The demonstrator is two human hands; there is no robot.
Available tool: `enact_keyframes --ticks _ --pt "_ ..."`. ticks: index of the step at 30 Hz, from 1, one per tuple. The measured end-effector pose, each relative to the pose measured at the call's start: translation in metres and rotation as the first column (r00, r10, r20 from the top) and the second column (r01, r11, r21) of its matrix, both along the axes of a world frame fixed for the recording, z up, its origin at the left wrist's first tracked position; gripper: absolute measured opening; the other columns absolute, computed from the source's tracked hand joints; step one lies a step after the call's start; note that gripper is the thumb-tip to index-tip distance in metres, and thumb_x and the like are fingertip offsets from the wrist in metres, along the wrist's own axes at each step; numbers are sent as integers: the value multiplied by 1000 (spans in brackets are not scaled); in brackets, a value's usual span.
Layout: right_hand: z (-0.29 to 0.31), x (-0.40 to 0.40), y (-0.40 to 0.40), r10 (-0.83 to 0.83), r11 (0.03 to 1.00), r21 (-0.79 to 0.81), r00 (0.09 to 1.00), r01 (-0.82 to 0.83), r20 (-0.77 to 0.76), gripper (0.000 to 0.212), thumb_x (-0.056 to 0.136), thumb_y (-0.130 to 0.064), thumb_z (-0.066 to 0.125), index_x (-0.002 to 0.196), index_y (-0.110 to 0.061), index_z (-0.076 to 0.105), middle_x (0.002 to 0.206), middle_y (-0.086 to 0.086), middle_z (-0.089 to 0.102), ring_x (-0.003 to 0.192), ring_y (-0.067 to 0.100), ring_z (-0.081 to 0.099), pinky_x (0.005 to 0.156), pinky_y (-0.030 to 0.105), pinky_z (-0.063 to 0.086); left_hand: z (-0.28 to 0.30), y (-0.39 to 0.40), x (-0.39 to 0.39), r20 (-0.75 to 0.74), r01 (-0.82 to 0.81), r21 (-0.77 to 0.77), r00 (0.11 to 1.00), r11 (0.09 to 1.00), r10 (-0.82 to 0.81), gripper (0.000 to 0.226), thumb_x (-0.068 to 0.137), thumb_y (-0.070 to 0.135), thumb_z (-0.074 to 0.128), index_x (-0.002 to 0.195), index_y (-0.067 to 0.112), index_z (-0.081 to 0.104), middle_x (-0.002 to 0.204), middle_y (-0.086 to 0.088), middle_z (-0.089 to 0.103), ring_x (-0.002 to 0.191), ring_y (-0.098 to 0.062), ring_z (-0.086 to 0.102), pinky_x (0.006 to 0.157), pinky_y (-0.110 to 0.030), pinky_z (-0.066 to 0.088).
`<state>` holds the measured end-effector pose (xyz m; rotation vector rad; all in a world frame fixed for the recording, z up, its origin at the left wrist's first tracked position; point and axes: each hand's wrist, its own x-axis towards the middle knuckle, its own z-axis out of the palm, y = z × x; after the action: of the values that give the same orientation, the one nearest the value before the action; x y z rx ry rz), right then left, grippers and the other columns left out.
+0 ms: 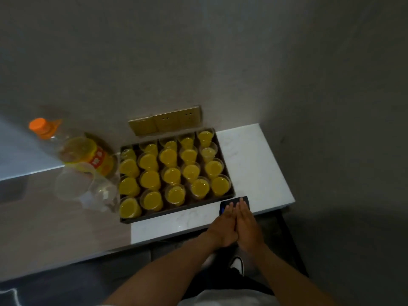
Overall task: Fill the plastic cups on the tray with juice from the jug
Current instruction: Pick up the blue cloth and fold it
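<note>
A dark tray (174,214) on the white counter holds several clear plastic cups (150,180), each with yellow juice in it. Left of the tray stands a clear jug (75,184) that looks empty, and behind it a juice bottle (88,153) with an orange cap, little juice left in it. My left hand (223,226) and right hand (248,224) are pressed together palm to palm with straight fingers, just in front of the tray's near right corner. They hold nothing. Their fingertips lie over a small dark device (235,203).
A gold wall socket plate (165,121) sits behind the tray. The white counter (254,168) ends at an edge on the right and near side. A wooden surface (44,228) adjoins it at the left. My shoe (238,263) shows below on the floor.
</note>
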<state>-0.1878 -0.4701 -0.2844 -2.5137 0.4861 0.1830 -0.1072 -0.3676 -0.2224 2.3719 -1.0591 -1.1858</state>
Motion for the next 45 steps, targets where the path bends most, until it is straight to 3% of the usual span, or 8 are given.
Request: enact_keyframes --ticks 3,7,10,13,19,27,34,45 --pt "4 1 -27 7 1000 -29 1000 -6 28 92 95 -29 65 157 5 6 164 21 28 146 35 41 123 30 26 0 -30 1 -15 6 38 1000 999 -5 90 96 18 52 161 14 -9 168 -11 -14 157 -24 -5 125 -36 13" --pt "17 15 -57 12 998 -68 999 -15 -48 65 100 -4 50 156 9 19 166 23 18 156 36 19 114 13 -19 5 -65 7 -4 64 135 998 989 -64 84 101 18 49 160 8 -11 167 -17 -17 154 -31 -17 127 -38 -1" --pt "14 29 -76 94 994 -52 992 -98 -80 96 109 -20 45 144 -24 -45 158 1 -24 155 16 -11 116 16 -17 11 -88 16 44 107 262 991 959 -123 81 105 24 46 159 7 -12 166 -16 -18 152 -36 -21 127 -45 -3" --pt "25 45 -87 157 981 -91 978 -170 -138 112 107 -28 50 128 -34 -59 151 -6 -30 152 15 -19 119 22 -14 18 -106 33 83 146 347 979 926 -185 80 105 27 45 158 4 -10 166 -24 -12 151 -46 -15 125 -54 -1" --pt "28 80 -107 189 979 -28 949 -202 -252 93 105 -40 51 158 -9 -19 164 -2 -26 157 17 -16 116 18 -15 31 -134 62 95 57 358 991 932 -97 76 105 13 46 159 -2 -6 166 -23 -13 153 -42 -10 125 -52 1" --pt "24 136 -112 248 891 -283 903 -355 -352 82 110 -45 31 137 -7 -37 168 14 -22 156 32 -17 123 40 -17 29 -154 117 112 -7 460 992 888 -50 71 109 25 37 159 3 -7 168 -16 -8 156 -33 -3 124 -44 13" --pt "-10 190 -121 233 829 -381 873 -409 -429 86 105 -61 26 161 -14 -20 169 13 -22 155 32 -23 127 45 -2 43 -185 172 92 -37 484 996 875 -9 81 108 29 44 158 7 -15 168 -11 -14 156 -28 -7 126 -42 10" --pt "-25 268 -138 203 747 -529 896 -403 -396 94 101 -66 30 161 -10 -16 168 14 -20 156 34 -19 124 49 -19 25 -190 233 262 75 611 921 788 -290 79 105 42 44 162 14 -2 170 -6 -10 156 -28 -11 124 -55 -8"
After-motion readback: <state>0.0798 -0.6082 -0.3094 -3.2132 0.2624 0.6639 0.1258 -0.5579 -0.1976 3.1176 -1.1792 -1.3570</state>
